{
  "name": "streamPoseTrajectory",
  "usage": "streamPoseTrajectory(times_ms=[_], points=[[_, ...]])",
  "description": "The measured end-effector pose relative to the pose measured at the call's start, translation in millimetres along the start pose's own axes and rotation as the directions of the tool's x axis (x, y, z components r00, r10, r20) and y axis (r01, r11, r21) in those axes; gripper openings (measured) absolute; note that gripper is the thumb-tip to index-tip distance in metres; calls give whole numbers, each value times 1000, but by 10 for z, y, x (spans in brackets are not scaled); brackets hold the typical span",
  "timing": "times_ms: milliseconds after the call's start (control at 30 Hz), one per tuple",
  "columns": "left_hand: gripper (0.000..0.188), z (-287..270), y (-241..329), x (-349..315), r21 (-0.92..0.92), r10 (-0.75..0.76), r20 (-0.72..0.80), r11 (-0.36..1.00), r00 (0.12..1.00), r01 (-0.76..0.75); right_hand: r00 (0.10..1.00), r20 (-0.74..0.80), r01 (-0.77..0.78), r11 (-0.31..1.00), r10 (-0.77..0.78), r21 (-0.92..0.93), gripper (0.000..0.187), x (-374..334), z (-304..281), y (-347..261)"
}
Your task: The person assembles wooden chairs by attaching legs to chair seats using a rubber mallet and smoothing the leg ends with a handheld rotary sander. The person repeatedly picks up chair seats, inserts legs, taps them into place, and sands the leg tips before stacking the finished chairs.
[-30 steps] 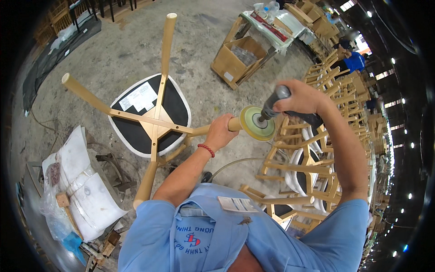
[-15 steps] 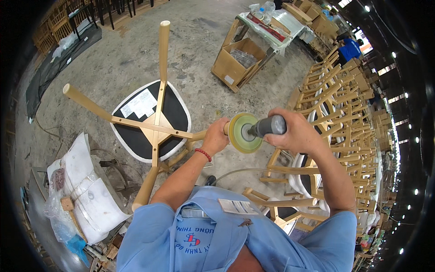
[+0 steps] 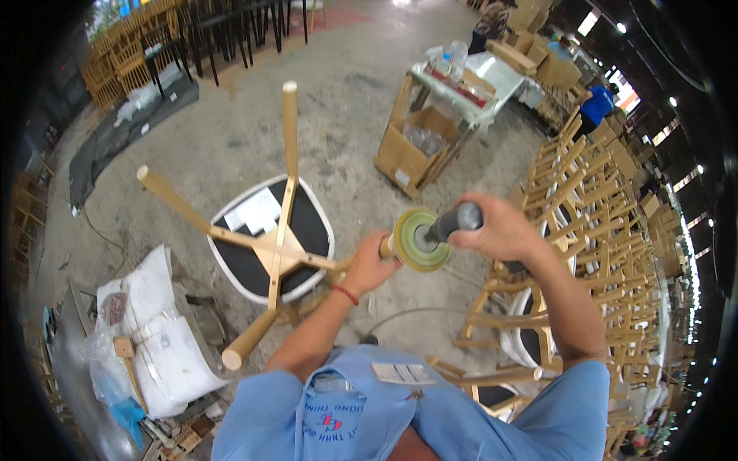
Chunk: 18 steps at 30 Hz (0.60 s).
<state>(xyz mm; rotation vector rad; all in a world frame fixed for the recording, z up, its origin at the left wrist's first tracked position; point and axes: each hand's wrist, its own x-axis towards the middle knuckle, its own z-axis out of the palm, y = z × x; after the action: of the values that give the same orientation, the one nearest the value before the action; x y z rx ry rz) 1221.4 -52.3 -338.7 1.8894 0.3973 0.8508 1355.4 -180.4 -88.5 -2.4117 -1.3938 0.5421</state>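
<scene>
Where the head view looks down, an upturned chair [image 3: 265, 246] is seen on the concrete floor [image 3: 338, 100], its four pale wooden legs pointing up and outward. The left hand [image 3: 369, 265] is closed around the end of the leg [image 3: 361, 257] nearest the person, forearm raised from the lower edge, a red band at the wrist. The right hand [image 3: 500, 230] is wrapped around the dark cylindrical body of a sander [image 3: 438, 230], arm bent and brought in from the right. The sander's round green-yellow disc [image 3: 419, 240] is pressed against the tip of the held leg, just right of the left hand.

Chair seat: black, rounded, white rim, two white rectangular paper labels [image 3: 254, 213] stuck on its underside. Legs: smooth, round, light wood, joined by a cross brace.

White sacks [image 3: 157, 338] under clear plastic lie at lower left. A brown cardboard box [image 3: 415, 150] stands beyond the chair beside a cluttered table [image 3: 477, 81]. Stacked bare wooden chair frames [image 3: 600, 230] fill the right side. A white rectangular tag [image 3: 400, 373] is fixed on the blue shirt [image 3: 346, 415].
</scene>
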Motion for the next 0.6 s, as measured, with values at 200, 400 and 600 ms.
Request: streamPoseTrajectory(times_ms=[200, 400, 600], points=[[27, 50, 345, 103, -206, -257, 125, 938, 958, 278, 967, -236, 116, 671, 90, 732, 49, -108, -261, 509], [32, 116, 403, 204, -68, -289, 52, 954, 956, 292, 922, -355, 258, -440, -153, 860, 67, -168, 14, 611], [28, 32, 346, 201, 248, 50, 110, 966, 993, -76, 948, -301, 199, -552, -100, 810, 44, -24, 460, 166]])
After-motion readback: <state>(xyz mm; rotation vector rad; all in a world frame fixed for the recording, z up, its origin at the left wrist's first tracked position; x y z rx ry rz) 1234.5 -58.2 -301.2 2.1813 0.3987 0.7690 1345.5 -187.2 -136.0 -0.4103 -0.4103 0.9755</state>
